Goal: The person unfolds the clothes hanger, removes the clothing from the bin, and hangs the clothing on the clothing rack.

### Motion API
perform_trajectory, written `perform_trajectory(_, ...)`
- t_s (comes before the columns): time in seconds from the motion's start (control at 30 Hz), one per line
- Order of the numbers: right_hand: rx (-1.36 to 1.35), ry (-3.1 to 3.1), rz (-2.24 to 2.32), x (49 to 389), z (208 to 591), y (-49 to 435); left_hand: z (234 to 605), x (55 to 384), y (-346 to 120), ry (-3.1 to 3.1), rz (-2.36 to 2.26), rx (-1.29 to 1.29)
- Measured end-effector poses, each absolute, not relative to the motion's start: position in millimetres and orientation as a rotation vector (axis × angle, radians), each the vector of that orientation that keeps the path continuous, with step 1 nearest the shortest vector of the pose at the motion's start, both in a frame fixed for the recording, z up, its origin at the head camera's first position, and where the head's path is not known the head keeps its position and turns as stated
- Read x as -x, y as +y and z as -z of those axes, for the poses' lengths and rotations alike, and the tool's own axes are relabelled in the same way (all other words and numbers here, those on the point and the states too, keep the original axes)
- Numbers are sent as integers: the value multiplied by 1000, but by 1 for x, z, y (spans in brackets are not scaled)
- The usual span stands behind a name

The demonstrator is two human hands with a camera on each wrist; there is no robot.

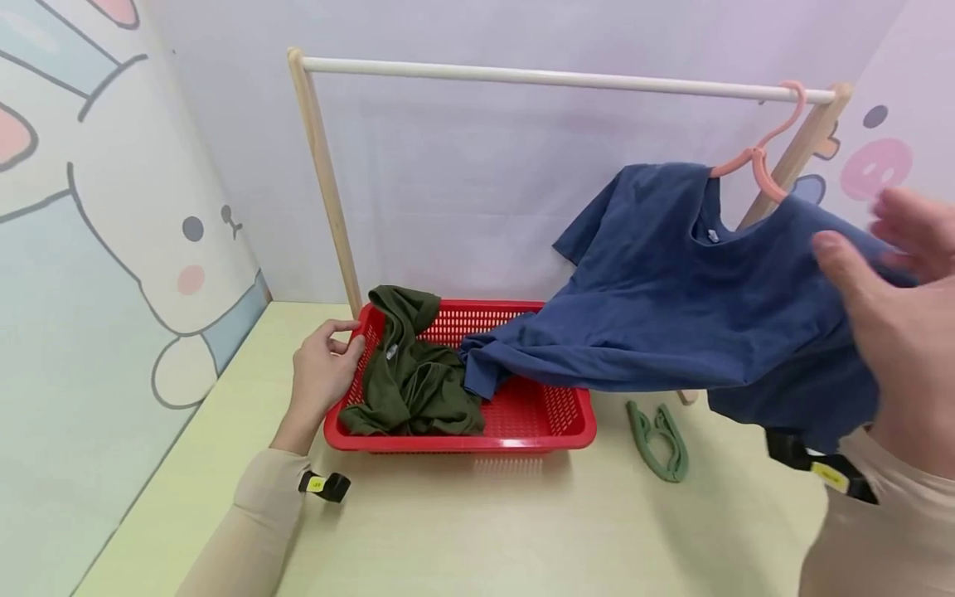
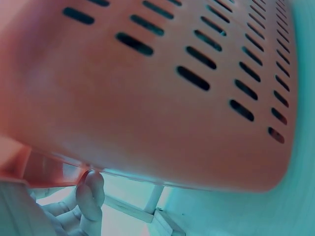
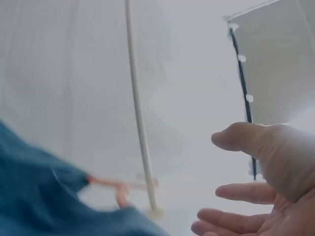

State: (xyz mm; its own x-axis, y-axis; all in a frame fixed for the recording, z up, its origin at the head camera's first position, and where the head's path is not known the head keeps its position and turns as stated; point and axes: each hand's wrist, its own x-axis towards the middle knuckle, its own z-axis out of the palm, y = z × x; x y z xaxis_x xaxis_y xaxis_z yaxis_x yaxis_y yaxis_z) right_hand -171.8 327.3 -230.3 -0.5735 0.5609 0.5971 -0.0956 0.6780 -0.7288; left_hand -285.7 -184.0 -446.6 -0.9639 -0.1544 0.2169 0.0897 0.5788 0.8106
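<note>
A navy blue T-shirt (image 1: pixel 671 282) hangs on a pink hanger (image 1: pixel 776 133), hooked at the right end of the rack's white rail. Its lower left hem trails into the red basket (image 1: pixel 462 444). My right hand (image 1: pixel 895 315), slightly blurred, is beside the shirt's right shoulder; in the right wrist view its fingers (image 3: pixel 241 221) are spread and hold nothing. At the basket's upper left corner, my left hand (image 1: pixel 326 365) pinches the rim between thumb and fingers. Inside the basket, at its left, lies a crumpled dark green shirt (image 1: pixel 425 385).
A green folding hanger (image 1: pixel 660 444) lies on the table (image 1: pixel 462 531) to the right of the basket. The garment rack has wooden side posts (image 1: pixel 324 174) and a white rail (image 1: pixel 522 76). Walls with cartoon drawings stand at both sides.
</note>
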Motion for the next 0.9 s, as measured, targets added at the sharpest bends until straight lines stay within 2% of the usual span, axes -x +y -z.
perform_trajectory(0.13, 77, -2021, -1084, 191, 255, 297, 446, 285, -186, -2541, 1322, -67)
perform_trajectory(0.37, -268, -2368, -1166, 234, 325, 257, 447, 287, -184, -2531, 1325, -61)
perform_trajectory(0.53, -340, -2562, -1203, 251, 357, 251, 446, 288, -180, -2533, 1347, -45)
perform_trajectory(0.9, -352, -2791, -1043, 271, 393, 244, 450, 288, -182, -2527, 1338, -75)
